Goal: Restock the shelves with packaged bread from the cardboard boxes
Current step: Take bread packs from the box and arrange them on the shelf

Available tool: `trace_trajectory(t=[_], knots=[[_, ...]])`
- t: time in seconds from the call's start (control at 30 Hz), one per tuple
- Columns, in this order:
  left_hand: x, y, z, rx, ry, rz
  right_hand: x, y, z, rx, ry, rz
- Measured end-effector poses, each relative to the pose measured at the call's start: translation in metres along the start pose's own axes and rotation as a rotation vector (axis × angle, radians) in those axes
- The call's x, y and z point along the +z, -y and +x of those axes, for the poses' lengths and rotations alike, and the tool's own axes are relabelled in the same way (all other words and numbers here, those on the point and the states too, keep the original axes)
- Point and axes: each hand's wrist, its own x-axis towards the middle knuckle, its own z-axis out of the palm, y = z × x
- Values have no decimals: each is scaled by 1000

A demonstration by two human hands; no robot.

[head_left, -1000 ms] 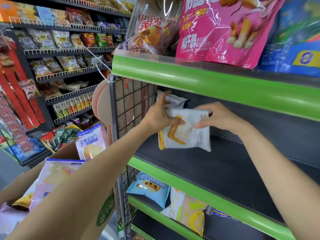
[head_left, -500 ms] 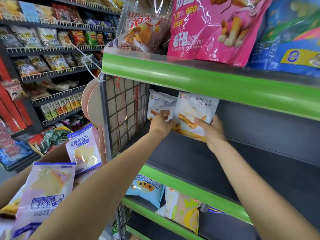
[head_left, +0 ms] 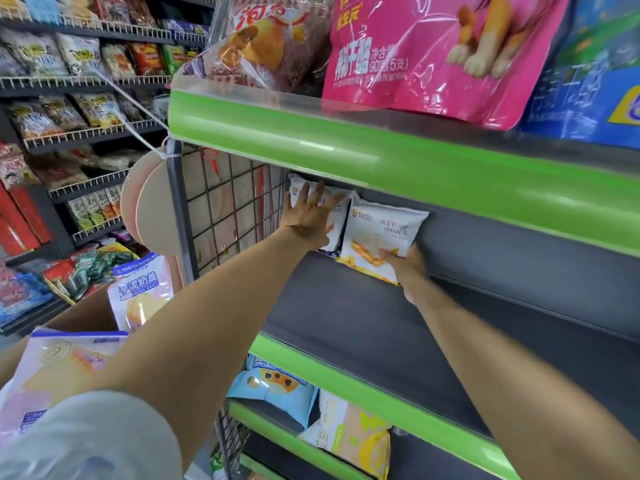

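Note:
Two white bread packs stand upright at the back left of the dark middle shelf point(head_left: 363, 327). My left hand point(head_left: 308, 220) lies flat with spread fingers against the left bread pack point(head_left: 337, 209), next to the wire side grid. My right hand point(head_left: 403, 263) grips the bottom right corner of the right bread pack point(head_left: 381, 230), which shows a sandwich picture and leans slightly. At the lower left, purple-and-white bread packs point(head_left: 143, 289) stick out of a cardboard box point(head_left: 88, 311).
A green-edged upper shelf point(head_left: 381, 157) overhangs close above the packs, holding a pink bag point(head_left: 415, 53) and other snacks. The lower shelf holds blue and yellow bags point(head_left: 277, 389). A wire grid point(head_left: 228, 209) closes the shelf's left side. Snack racks fill the aisle at left.
Both hands carried the second white pack from the shelf's front to the back and stood it upright beside the first. The left hand let go and now presses flat on the first pack.

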Motion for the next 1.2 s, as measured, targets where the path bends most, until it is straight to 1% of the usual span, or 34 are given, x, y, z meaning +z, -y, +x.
trace_trajectory(t=[0.1, 0.17, 0.23, 0.37, 0.43, 0.47, 0.53, 0.6, 0.7, 0.77, 0.83, 0.9, 1.0, 1.07, 1.13, 1.2], knots=[[5, 3, 0, -21, 42, -33, 0, -4, 6, 47, 2, -143], [6, 2, 0, -19, 40, -40, -2, -5, 13, 85, 30, -271], [4, 0, 0, -21, 38, -45, -4, -2, 15, 120, 23, -377], [0, -2, -1, -22, 35, -74, -3, 12, 2, 122, -85, -409], [-3, -3, -6, -32, 6, -93, -4, 21, -11, 63, -193, -439], [-6, -5, -9, -38, -18, -101, -5, 26, -18, 1, -238, -472], [-15, -8, -21, -57, -64, -140, -3, 35, -35, -141, -249, -526], [-25, -10, -38, -91, -87, -238, 3, 45, -54, -219, -155, -465], [-37, -3, -77, -146, -92, -409, 23, 63, -88, -238, 59, -398], [-42, 9, -110, -146, -93, -418, 41, 72, -112, -248, 170, -396], [-46, 25, -145, -146, -73, -412, 61, 78, -136, -270, 241, -409], [-50, 45, -181, -158, -25, -439, 83, 79, -161, -281, 296, -416], [-48, 84, -232, -203, 98, -495, 118, 77, -201, -314, 375, -420], [-42, 118, -260, -296, 135, -495, 143, 72, -226, -319, 453, -436], [-35, 153, -284, -422, 113, -463, 169, 67, -250, -316, 537, -456], [-25, 184, -304, -528, 108, -453, 197, 53, -266, -257, 622, -486]])
